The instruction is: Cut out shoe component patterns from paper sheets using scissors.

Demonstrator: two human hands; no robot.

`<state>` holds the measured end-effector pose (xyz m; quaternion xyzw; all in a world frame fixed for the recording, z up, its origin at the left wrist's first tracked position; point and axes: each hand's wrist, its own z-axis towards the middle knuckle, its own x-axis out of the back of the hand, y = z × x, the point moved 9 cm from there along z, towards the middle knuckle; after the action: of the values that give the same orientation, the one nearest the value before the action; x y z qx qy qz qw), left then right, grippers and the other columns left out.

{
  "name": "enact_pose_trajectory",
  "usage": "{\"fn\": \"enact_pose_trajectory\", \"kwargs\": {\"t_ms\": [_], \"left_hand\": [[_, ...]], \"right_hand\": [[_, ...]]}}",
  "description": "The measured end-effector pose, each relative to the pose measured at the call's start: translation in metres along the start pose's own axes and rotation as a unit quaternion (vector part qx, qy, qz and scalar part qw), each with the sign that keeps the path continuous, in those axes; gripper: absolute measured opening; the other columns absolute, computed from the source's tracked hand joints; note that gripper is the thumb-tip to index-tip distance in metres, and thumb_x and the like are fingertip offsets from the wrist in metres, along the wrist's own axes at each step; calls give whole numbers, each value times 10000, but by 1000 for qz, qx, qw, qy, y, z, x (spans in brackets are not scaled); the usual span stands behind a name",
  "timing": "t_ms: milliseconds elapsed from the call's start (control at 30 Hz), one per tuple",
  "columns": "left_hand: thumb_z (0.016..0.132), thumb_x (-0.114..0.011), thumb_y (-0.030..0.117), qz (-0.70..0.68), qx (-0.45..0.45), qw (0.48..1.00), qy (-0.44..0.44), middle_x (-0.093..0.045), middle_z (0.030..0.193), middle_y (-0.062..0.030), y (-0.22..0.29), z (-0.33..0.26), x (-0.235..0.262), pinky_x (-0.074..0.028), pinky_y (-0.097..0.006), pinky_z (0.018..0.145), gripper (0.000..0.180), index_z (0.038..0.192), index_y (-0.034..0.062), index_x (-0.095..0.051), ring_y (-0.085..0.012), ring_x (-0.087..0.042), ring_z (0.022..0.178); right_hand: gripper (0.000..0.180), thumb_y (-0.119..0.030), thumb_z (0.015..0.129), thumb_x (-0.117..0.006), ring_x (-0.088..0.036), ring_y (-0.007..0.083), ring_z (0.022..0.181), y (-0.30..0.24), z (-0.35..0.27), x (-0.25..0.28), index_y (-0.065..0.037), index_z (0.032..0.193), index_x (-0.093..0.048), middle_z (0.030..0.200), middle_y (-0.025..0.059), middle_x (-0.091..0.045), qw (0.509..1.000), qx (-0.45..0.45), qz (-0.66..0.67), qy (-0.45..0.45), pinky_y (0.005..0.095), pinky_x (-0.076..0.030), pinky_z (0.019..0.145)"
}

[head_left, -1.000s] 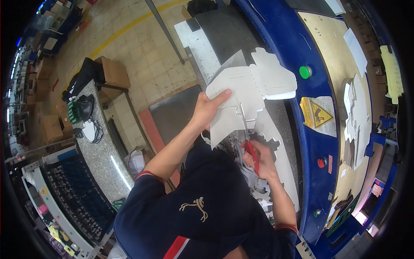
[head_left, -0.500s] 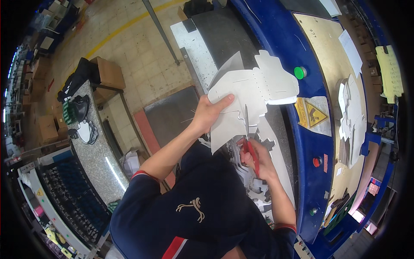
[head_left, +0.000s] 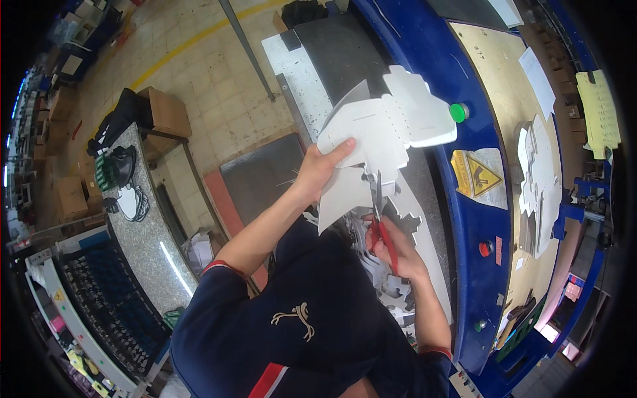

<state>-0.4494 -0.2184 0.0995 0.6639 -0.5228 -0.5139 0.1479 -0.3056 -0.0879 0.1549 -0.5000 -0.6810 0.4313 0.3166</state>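
Note:
My left hand (head_left: pixel 320 171) grips a large white sheet of card or leather-like material (head_left: pixel 377 129) by its left side, thumb on top. The sheet has a jagged outline, rows of small holes and short slits. A flap of it hangs below my hand. In my right hand (head_left: pixel 402 249) are red-handled scissors (head_left: pixel 387 240), fingers wrapped round the handles. Their metal blades point up at the sheet's lower edge, next to a notched part. Cut white scraps (head_left: pixel 393 286) lie beneath my right hand, partly hidden by my arm and shirt.
A blue machine (head_left: pixel 474 219) with a green button (head_left: pixel 458 113) and a red button (head_left: pixel 486 248) stands close on the right. More cut white pieces (head_left: pixel 539 192) rest on its board. At left is a speckled worktop (head_left: pixel 142 232) with a cable; a cardboard box (head_left: pixel 166 111) sits behind it.
The sheet has tilted and shifted slightly up and left in my left hand. A gap has widened between its lower flap and the notched part, and the scissor blades look more apart from the sheet.

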Motion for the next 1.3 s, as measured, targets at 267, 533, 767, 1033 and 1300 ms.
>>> {"fn": "enact_pose_trajectory", "kwargs": {"t_ms": [267, 533, 767, 1033, 1300], "left_hand": [[947, -579, 373, -243, 97, 963, -65, -600, 1219, -89, -27, 6, 7, -492, -402, 928, 500, 1330, 70, -471, -220, -593, 1091], [944, -488, 505, -286, 94, 937, -179, -452, 1409, -141, -35, -14, -11, -354, -476, 1075, 690, 1438, 52, -325, -307, -450, 1284], [899, -515, 565, -195, 57, 953, -226, -385, 1461, -142, -28, -25, -19, -341, -472, 1087, 799, 1460, 50, -274, -298, -405, 1326], [867, -662, 413, 659, -45, 749, 59, -624, 1195, -150, 111, -8, 102, -462, -347, 926, 610, 1275, -23, -540, -187, -591, 1094], [892, -674, 208, 179, 19, 969, -168, -608, 1203, -145, 62, -13, -18, -481, -365, 948, 539, 1335, -4, -451, -217, -615, 1069]], "right_hand": [[793, -641, 857, -562, -569, 143, 800, 26, -19, -4, 33, 1256, -437, 883, 64, -579, 988, 25, 148, 43, 274, -447, 762], [505, -50, 850, -679, -537, 158, 1003, -38, -12, 46, -22, 1243, -362, 1151, 128, -586, 882, 226, 68, 407, 312, -414, 906], [466, -101, 782, -774, -562, 108, 909, -76, 42, 64, -17, 1143, -492, 977, 71, -613, 934, 166, 13, 316, 254, -442, 794], [398, -72, 788, -755, -535, 69, 844, -100, 47, 77, -4, 1095, -511, 901, 45, -602, 953, 169, -2, 250, 228, -443, 766], [402, -79, 801, -747, -554, 73, 793, -105, 72, 62, 5, 1117, -513, 849, 31, -616, 969, 174, 6, 174, 246, -453, 766]]}}
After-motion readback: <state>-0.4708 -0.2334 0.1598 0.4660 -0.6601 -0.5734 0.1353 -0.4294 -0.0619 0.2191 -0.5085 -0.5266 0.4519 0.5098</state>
